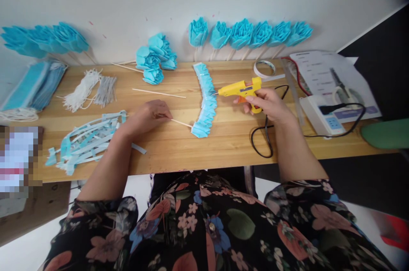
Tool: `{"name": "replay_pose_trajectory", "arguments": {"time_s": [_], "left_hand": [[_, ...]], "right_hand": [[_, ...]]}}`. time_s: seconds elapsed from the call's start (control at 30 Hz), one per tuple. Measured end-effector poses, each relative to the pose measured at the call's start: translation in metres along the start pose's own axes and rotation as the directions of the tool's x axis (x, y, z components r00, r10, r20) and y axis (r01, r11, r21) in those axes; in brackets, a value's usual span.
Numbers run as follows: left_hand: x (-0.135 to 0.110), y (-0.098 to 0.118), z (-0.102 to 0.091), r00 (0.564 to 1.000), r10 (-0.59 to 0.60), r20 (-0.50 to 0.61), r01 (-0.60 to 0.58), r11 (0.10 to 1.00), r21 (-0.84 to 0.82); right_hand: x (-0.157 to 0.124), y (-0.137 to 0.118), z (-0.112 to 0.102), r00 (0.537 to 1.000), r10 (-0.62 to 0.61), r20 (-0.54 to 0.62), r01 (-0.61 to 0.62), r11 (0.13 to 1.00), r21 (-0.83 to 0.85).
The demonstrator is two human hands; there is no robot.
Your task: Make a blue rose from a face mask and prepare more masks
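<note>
My right hand (266,102) is closed around the grip of a yellow hot glue gun (239,89). Its nozzle points left, at the edge of a curved, pleated blue strip (206,100) lying on the wooden table. A thin wooden stick (182,123) is pinched in the fingers of my left hand (155,113). The stick's right end meets the lower end of the pleated strip. Farther back, a second wooden stick (159,93) lies loose on the table.
Blue flowers on sticks (241,34) lean along the wall, with a cluster (156,58) left of them. White cords (83,90), cut strips (91,136) and blue face masks (32,85) lie left. A tape roll (264,68), power strip (322,115), scissors (343,87) and black cable (252,143) are right.
</note>
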State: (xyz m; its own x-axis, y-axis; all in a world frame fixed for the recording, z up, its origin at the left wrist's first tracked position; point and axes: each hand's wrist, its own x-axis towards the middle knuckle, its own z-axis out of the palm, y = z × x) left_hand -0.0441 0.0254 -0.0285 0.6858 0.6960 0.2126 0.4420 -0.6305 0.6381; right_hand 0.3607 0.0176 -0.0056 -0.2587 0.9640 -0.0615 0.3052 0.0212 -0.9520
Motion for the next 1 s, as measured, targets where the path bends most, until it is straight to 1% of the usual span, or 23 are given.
{"name": "replay_pose_trajectory", "arguments": {"time_s": [0.07,0.23,0.37,0.43,0.6,0.67,0.77,0.93,1.0], "left_hand": [[0.000,0.000,0.000,1.000,-0.003,-0.003,0.003,1.000,0.001],[0.000,-0.003,0.001,1.000,-0.005,-0.009,0.005,1.000,-0.006],[0.000,-0.003,0.001,1.000,-0.008,-0.002,0.008,1.000,-0.012],[-0.001,-0.003,0.001,1.000,-0.008,-0.003,0.008,1.000,-0.016],[-0.001,-0.003,0.001,1.000,-0.014,-0.001,0.014,1.000,-0.003],[-0.001,-0.003,0.001,1.000,-0.022,0.005,0.022,1.000,-0.003],[-0.001,-0.002,0.000,1.000,-0.030,0.009,0.030,1.000,-0.002],[0.000,-0.001,0.000,0.999,-0.035,0.009,0.035,0.999,-0.008],[0.000,-0.001,0.000,0.999,-0.034,0.005,0.034,0.999,-0.015]], "right_hand": [[0.002,0.003,0.001,1.000,0.004,-0.009,-0.004,1.000,-0.003],[0.008,0.017,0.001,0.998,0.034,0.058,-0.028,0.994,-0.105],[0.009,0.019,0.001,0.998,0.034,0.053,-0.030,0.996,-0.082],[0.008,0.015,0.002,0.999,0.039,0.028,-0.038,0.998,-0.043],[0.005,0.006,0.005,0.994,0.031,-0.110,-0.021,0.996,0.086],[0.006,0.005,0.006,0.992,0.037,-0.122,-0.026,0.995,0.096],[0.008,0.010,0.007,0.995,0.040,-0.091,-0.033,0.997,0.074],[0.013,0.025,0.006,0.999,0.029,-0.021,-0.030,0.996,-0.080],[0.014,0.028,0.005,1.000,0.023,-0.008,-0.023,0.995,-0.097]]}}
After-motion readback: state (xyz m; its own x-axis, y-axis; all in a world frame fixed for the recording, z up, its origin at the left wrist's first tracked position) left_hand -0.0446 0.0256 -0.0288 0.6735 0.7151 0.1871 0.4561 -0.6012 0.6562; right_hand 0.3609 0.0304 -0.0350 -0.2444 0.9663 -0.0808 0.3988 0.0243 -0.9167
